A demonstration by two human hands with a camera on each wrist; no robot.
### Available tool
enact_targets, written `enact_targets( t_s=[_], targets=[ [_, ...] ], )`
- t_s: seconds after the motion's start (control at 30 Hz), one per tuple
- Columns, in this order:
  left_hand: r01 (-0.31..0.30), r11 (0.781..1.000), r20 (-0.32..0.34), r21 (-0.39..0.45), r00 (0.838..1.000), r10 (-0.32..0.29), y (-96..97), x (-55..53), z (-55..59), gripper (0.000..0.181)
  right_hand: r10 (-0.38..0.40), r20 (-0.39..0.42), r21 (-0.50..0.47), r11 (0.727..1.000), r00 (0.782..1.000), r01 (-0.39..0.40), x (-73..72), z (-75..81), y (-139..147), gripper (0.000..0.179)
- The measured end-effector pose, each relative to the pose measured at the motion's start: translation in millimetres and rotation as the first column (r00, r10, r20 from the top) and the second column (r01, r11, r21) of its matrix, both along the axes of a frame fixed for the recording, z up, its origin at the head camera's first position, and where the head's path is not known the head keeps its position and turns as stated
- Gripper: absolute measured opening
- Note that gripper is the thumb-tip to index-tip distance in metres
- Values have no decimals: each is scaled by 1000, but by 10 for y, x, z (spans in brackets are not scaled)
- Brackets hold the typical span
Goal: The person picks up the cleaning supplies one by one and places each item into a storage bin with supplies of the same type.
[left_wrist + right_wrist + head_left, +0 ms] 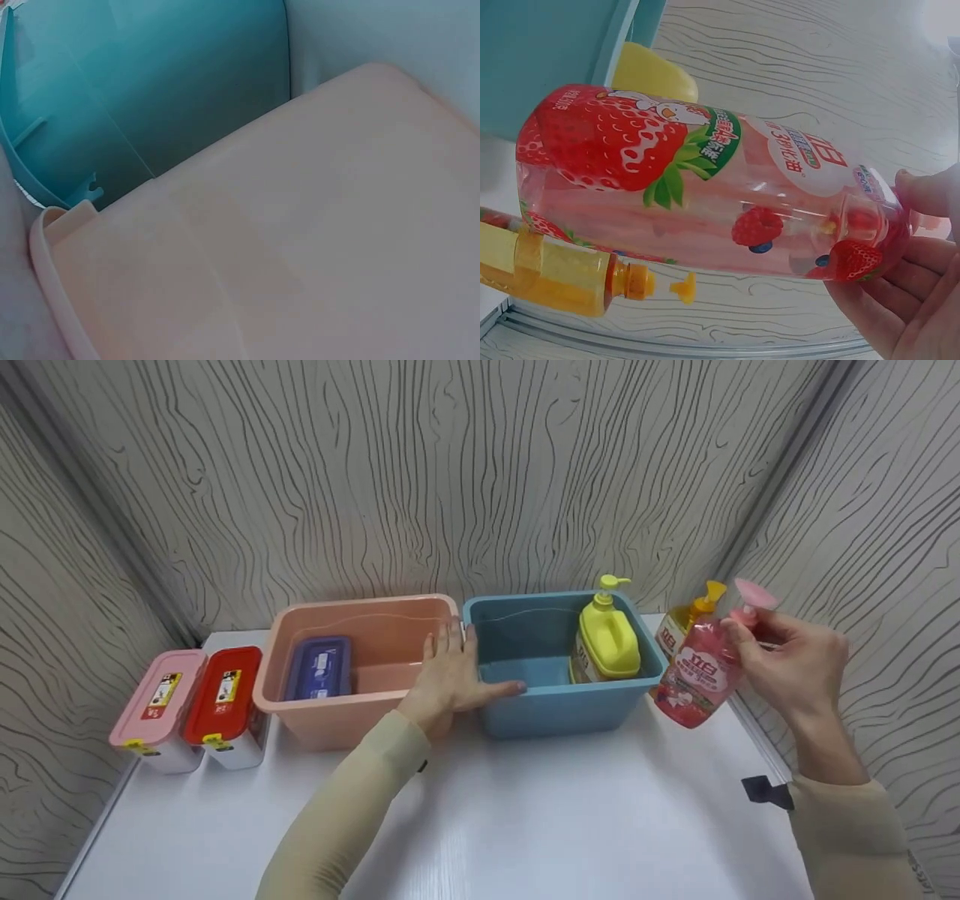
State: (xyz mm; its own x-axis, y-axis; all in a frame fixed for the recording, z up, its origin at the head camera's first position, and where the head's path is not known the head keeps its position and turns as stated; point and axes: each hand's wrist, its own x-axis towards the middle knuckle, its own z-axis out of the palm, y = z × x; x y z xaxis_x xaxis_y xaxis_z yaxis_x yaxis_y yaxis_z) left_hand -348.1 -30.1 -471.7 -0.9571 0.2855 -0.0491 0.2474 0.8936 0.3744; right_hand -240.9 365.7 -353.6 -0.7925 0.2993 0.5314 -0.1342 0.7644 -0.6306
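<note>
There are two bins, three bottles and three boxes. The blue box [321,667] is in the pink bin [322,727], with the red box [223,697] and pink box [165,694] on its left. The yellow bottle [609,641] is in the blue bin [559,714]. The right hand [799,664] pinches the pink bottle [699,671] by the neck. It is tipped, right of the blue bin and in front of the orange bottle [675,624]: in the head view it slants longways, pump [754,594] up to the right, bottom down to the left. The left hand [450,679] lies on both bins' rims, fingers straight, thumb out wide
</note>
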Motion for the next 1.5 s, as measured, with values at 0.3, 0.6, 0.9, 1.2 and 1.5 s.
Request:
enact_targets(
  t_s=[0.3,0.6,0.9,1.2,1.5],
  targets=[
    [-4,1000,9,25,1000,4,34,0,2,147,58,7,-17,998,998,-58,-9,54,-70,37],
    [1,1000,-2,28,1000,-1,45,0,14,147,120,-26,-13,993,992,-120,-26,141,-192,38],
    [11,1000,14,7,1000,-11,32,-3,16,146,171,-37,-11,985,985,-171,-93,213,-318,37],
    [-2,1000,3,26,1000,2,14,0,3,146,208,-38,-27,978,977,-209,-184,253,-433,35],
    [2,999,10,32,1000,-2,0,3,13,147,242,-35,-45,969,970,-243,-279,278,-525,35]
  ],
)
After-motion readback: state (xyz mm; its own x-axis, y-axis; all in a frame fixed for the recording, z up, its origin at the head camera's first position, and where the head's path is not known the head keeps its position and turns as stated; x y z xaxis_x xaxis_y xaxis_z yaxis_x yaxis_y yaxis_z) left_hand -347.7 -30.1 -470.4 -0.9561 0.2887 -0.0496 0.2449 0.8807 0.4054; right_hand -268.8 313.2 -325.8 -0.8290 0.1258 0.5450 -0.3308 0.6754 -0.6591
